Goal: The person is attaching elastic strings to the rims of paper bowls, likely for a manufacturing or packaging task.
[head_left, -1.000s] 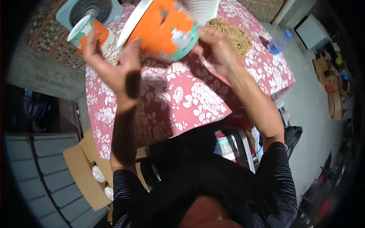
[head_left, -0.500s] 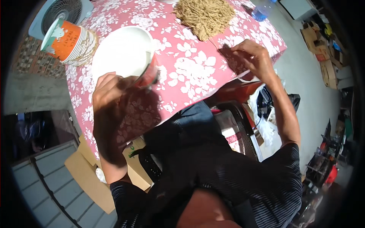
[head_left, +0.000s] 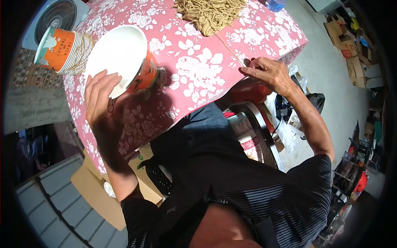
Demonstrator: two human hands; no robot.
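The orange paper bucket (head_left: 124, 62) is steadied on the table's left by the curled left hand (head_left: 99, 97), while twine (head_left: 231, 49) is seemingly pinched far right by the right hand (head_left: 266, 72).

The paper bucket (head_left: 124, 58) under the left hand (head_left: 99, 99) fingers looks like coated cardboard: a smooth, matt white inside, a glossy orange printed outside. Beyond those fingertips, a second orange paper bucket (head_left: 56, 49) has rough, fibrous twine wound round its lower part. The tablecloth (head_left: 194, 70) beneath both hands looks like smooth printed vinyl, pink with white flowers, faintly shiny in the sun. At the right hand (head_left: 269, 72) fingertips runs 1 thin strand of tan cord (head_left: 229, 47), coarse and matt; the cord heap (head_left: 211, 12) beyond them has the same hairy, jute-like look. The person's shirt (head_left: 256, 198) is dark, finely striped knit cloth.
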